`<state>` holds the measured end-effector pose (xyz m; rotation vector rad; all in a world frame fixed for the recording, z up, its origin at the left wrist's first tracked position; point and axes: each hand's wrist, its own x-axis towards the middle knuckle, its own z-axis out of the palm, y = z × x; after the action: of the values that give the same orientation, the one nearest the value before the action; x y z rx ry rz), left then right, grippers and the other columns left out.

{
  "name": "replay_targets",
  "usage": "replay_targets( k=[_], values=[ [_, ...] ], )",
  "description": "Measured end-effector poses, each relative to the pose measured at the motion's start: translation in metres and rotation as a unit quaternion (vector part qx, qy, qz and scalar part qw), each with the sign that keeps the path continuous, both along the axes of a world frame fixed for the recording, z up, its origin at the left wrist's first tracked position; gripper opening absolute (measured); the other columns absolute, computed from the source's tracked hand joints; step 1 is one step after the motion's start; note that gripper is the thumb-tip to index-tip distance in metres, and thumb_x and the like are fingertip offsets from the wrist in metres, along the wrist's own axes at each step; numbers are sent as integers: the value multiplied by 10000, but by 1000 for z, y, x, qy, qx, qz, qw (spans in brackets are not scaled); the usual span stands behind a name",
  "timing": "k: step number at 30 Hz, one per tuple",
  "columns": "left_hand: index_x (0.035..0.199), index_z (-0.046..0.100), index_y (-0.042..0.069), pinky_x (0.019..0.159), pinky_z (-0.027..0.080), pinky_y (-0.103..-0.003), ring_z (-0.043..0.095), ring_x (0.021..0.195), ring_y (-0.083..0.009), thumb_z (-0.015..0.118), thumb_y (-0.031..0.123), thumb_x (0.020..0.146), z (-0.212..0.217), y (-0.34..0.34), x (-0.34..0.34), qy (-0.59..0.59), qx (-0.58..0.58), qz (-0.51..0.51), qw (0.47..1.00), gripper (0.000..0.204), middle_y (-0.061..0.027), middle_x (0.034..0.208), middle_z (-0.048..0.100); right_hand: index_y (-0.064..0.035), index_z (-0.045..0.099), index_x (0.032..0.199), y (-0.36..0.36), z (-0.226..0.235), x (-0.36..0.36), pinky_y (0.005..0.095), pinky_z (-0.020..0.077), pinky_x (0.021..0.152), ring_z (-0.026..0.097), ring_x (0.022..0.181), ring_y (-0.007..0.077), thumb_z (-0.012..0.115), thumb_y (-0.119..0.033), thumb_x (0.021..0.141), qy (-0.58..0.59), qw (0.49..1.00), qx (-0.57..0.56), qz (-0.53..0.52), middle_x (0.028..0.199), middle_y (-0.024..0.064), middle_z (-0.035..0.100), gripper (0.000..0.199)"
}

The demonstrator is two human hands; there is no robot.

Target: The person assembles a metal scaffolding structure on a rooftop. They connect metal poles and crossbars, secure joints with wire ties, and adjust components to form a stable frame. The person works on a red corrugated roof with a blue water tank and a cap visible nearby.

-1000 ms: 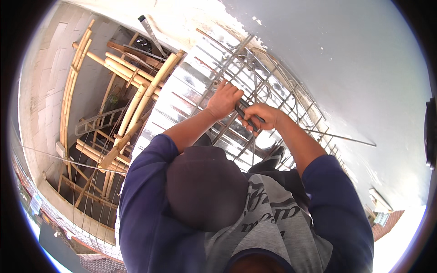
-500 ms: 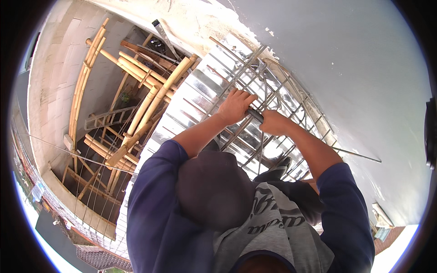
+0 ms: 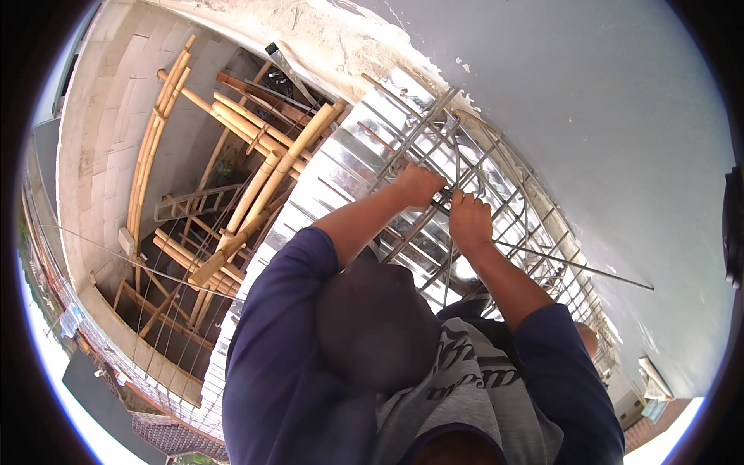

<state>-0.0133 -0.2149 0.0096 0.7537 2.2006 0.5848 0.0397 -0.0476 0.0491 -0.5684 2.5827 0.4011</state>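
Observation:
My left hand (image 3: 418,186) is closed, its fingers bent over a dark rod at the steel mesh. The dark rod (image 3: 442,203) shows only as a short piece between my hands. Close by on the right, my right hand (image 3: 471,221) is also closed, its fingertips curled over the rod's other end. Both hands are over a grid of steel reinforcing bars (image 3: 422,225), which lies above shiny ribbed metal decking (image 3: 318,182). Several thin bars bend upward near my fingers. My palms hide most of what I grip.
A smooth grey wall (image 3: 604,116) rises along the right, with a loose bar (image 3: 597,271) pointing toward it. Past the decking's left edge, an opening drops to bamboo scaffolding (image 3: 256,186) and a ladder (image 3: 198,203). A pale block wall (image 3: 105,170) stands beyond.
My hands have come closer together, and less of the dark rod shows between them. My right wrist has turned so the back of the hand faces up. The view has shifted slightly.

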Motion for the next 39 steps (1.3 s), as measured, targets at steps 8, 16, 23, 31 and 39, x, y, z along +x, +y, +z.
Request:
replay_targets(
  k=[8, 16, 23, 31, 39],
  values=[
    [1047, 581, 101, 850, 458, -419, 609, 944, -261, 614, 140, 776, -22, -8, 55, 231, 129, 69, 962, 275, -73, 924, 621, 16, 570, 946, 29, -14, -44, 306, 431, 431, 530, 489, 144, 576, -97, 724, -527, 734, -235, -359, 633, 79, 557, 249],
    [1026, 628, 127, 863, 487, -417, 624, 968, -310, 572, 92, 797, -7, 13, 16, 28, 45, 11, 999, 238, -126, 981, 649, -28, 612, 988, 45, -6, -56, 288, 449, 403, 559, 534, 126, 572, -220, 762, -528, 771, -202, -294, 615, 39, 551, 299],
    [977, 628, 70, 800, 475, -472, 611, 918, -378, 541, 112, 848, -11, 20, -3, -83, 43, 102, 990, 161, -183, 924, 642, -53, 696, 1038, 101, 11, -60, 386, 469, 899, 594, 1066, 311, 639, -624, 733, -371, 835, -281, -295, 1086, 137, 655, 650],
    [883, 644, 79, 744, 470, -461, 622, 893, -354, 610, 178, 849, -7, 10, 15, -42, -21, -55, 997, 109, -144, 886, 653, -60, 695, 891, 79, 46, 56, 482, 473, 832, 631, 886, 382, 348, -578, 944, -340, 830, -220, -383, 857, 197, 667, 626],
    [883, 657, 86, 726, 496, -431, 649, 826, -315, 720, 203, 762, 41, -5, 9, -126, -36, -32, 991, 180, -119, 819, 662, -66, 588, 939, 62, 135, 35, 462, 482, 681, 627, 697, 348, 551, -273, 923, -197, 864, -367, -285, 707, 158, 625, 210]
  ],
)
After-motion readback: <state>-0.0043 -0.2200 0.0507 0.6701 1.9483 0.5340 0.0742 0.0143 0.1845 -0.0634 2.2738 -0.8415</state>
